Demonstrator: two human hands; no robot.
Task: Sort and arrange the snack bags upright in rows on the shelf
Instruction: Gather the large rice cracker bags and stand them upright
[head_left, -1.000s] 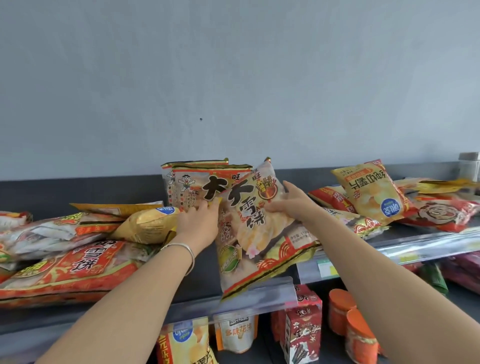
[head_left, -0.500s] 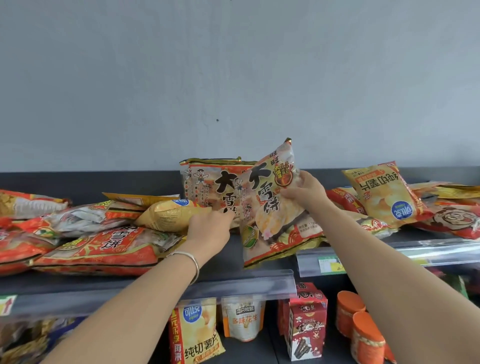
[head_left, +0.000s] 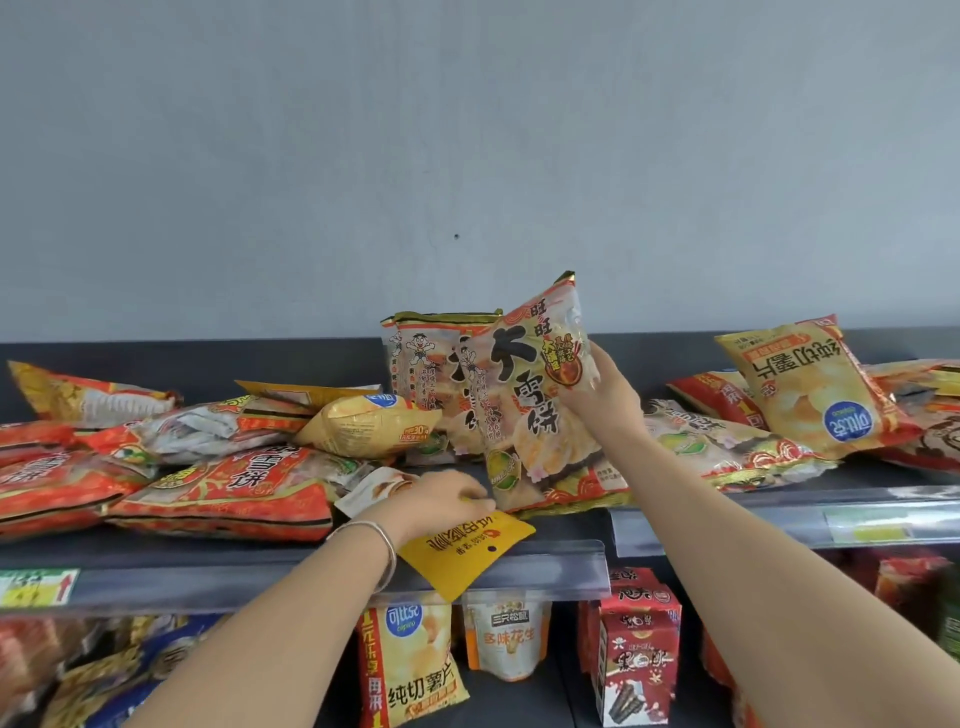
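Head view, only feed. Right hand (head_left: 602, 397) grips the rice-cracker bag (head_left: 530, 410) by its upper right edge, fingers curled round the film. The bag sits tilted, its top leaning left against the standing bags (head_left: 436, 364) at the back of the shelf (head_left: 260, 577), its foot near the front lip.

Change over the last second: left hand (head_left: 441, 499) has left the standing bags and dropped to the shelf front. It now pinches the top edge of a flat yellow packet (head_left: 462, 551) that overhangs the lip. The cracker bag has come up steeper.

I judge the row no longer needs bracing. The packet is likely a stray being cleared from the bag's footprint.

Remaining: the heap (head_left: 223, 488) lying flat at left and the upside-down chip bag (head_left: 810, 387) at right — both unsorted.
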